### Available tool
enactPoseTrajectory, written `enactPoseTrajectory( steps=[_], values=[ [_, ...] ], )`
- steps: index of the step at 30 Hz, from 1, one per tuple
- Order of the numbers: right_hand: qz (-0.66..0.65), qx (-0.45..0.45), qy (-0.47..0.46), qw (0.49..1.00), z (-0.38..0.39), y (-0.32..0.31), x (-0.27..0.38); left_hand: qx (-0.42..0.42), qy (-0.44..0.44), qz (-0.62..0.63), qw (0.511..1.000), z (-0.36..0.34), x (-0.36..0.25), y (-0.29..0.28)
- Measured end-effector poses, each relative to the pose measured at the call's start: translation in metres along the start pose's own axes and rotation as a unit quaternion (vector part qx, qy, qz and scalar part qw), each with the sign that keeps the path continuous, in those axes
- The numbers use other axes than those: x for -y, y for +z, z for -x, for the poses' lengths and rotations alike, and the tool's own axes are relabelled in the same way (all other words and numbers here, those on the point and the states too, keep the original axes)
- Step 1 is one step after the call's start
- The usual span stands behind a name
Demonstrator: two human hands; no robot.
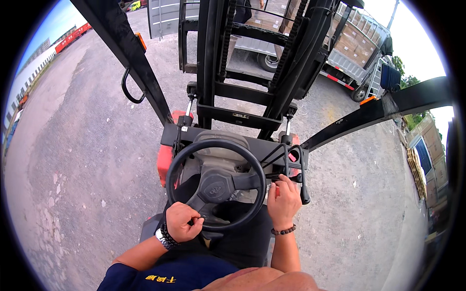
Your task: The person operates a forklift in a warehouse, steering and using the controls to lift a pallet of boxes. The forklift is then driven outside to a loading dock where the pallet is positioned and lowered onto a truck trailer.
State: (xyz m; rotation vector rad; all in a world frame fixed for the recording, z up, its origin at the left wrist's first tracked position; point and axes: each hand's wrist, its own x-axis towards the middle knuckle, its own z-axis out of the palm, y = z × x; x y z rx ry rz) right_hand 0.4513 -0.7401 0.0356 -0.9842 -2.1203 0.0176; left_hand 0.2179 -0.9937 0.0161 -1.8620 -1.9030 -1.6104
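Observation:
My left hand is closed on the lower left rim of a black steering wheel, its fingers curled over and the thumb pointing right. A watch and dark beads circle that wrist. Right of the wheel, my right hand reaches forward with bent fingers at the black control levers. Its fingertips meet a lever near the wheel's right side; part of that grip is hidden. One tall bent lever with a dark knob stands just right of this hand.
Ahead rises the black forklift mast with chains and crossbars. Beyond it, a truck carries stacked cartons, and a person stands partly hidden behind the mast. Pallets stand at the right. Grey paved ground surrounds the forklift.

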Motion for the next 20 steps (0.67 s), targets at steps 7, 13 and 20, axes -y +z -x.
enactPoseTrajectory(
  steps=[7,13,20],
  values=[
    [-0.009,-0.003,0.007,1.000,-0.003,-0.003,-0.002,-0.010,0.013,-0.011,1.000,-0.004,-0.003,0.005],
    [-0.021,0.008,0.023,0.999,-0.001,-0.005,0.004,-0.002,0.009,-0.013,1.000,-0.002,-0.005,-0.001],
    [-0.012,0.010,0.006,1.000,0.010,-0.002,0.002,0.000,0.003,-0.005,1.000,0.007,-0.010,-0.011]
  ],
)
